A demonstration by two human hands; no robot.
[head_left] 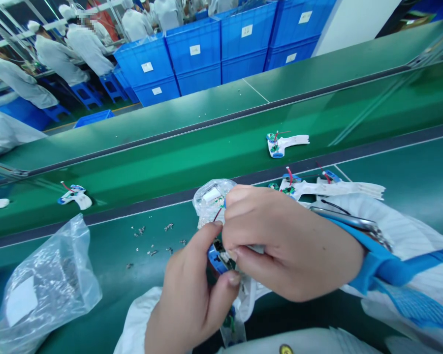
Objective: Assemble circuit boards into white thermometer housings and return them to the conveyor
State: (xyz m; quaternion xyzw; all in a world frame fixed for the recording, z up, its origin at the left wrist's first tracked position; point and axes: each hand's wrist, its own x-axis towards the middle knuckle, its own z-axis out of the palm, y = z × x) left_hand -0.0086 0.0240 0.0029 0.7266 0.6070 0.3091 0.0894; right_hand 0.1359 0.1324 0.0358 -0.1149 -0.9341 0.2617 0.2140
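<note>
Close to my body I see a white and blue plastic housing with electronic parts (219,257), partly covered by my fingers. My left hand (194,280) pinches it between thumb and forefinger from the left. From the right, my right hand (280,241) is closed at the same housing; whatever lies inside its fingers is hidden. Just behind my hands lies a clear plastic bag (210,196) with small parts in it. Several small metal pieces (152,252) are scattered on the green bench to the left of my hands.
A larger clear bag (55,280) lies at left. Similar white housings with wires (328,187) rest at right, and others ride the green conveyor (177,167), one housing (288,143) at its right. Beyond stand stacked blue bins (194,54) and co-workers in white (84,44).
</note>
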